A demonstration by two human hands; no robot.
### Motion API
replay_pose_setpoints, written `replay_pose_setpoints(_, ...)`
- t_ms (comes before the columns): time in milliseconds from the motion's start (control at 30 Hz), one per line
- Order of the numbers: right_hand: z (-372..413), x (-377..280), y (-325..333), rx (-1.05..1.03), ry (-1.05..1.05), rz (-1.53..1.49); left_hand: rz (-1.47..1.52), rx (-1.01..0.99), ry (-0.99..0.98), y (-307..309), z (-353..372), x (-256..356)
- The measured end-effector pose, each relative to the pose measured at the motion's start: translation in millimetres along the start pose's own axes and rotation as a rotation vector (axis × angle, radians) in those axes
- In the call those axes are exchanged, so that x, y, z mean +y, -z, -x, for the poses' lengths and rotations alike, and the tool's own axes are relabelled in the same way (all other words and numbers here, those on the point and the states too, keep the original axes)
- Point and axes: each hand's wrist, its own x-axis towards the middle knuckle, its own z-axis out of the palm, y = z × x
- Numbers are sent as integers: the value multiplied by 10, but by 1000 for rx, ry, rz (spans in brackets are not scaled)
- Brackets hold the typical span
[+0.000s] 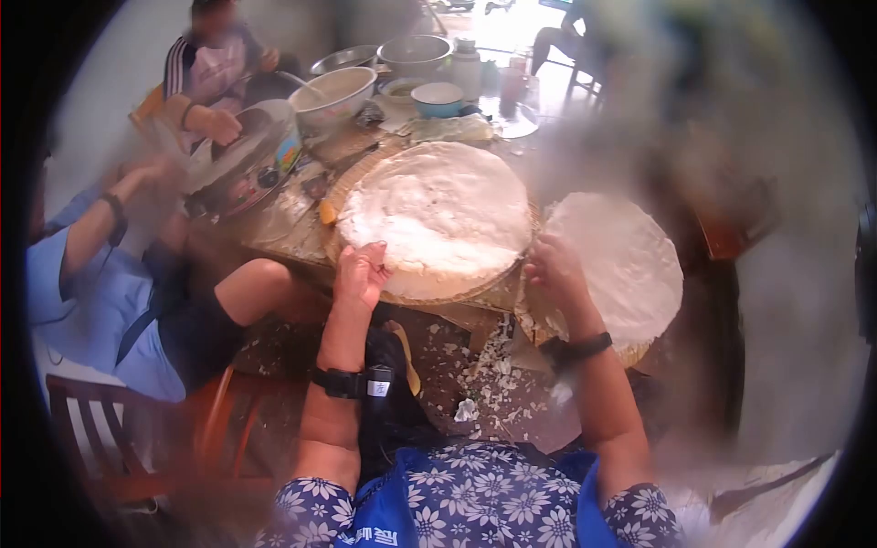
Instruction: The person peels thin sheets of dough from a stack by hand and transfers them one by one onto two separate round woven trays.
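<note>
Two round trays bear broad white layers. The larger white layer [438,215] lies in the middle on a woven tray [340,196]; the other white layer [621,265] is to its right, on a similar tray. My left hand [363,274] is at the near left edge of the middle layer, its fingers curled and pinched together; what they hold, if anything, is too small to make out. My right hand [555,269] is between the two layers, near the right edge of the middle one, with bent fingers that look blurred. Both wrists wear black bands.
A person in blue sits at the left, another person behind at the upper left. Bowls [333,96], a turquoise bowl [437,99] and a flask [466,71] stand at the table's far side. White scraps [493,365] litter the floor. A wooden chair [119,429] is lower left.
</note>
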Motion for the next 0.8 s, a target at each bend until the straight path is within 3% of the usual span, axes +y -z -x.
replay_pose_setpoints(200,-97,-92,5,-85,-81,-277,311,-4,52,-232,51,157)
replay_pose_setpoints(433,-445,-218,-108,-92,-32,-440,161,-32,115,90,142,-130)
replay_pose_setpoints(533,-683,-257,-177,-68,-16,-524,16,89,113,-2,212,-48)
replay_pose_setpoints(633,-623,-418,-267,-181,6,-398,25,7,67,10,196,-54)
replay_pose_setpoints(800,-598,-506,-318,-157,181,-165,-56,-5,-36,-72,260,-66)
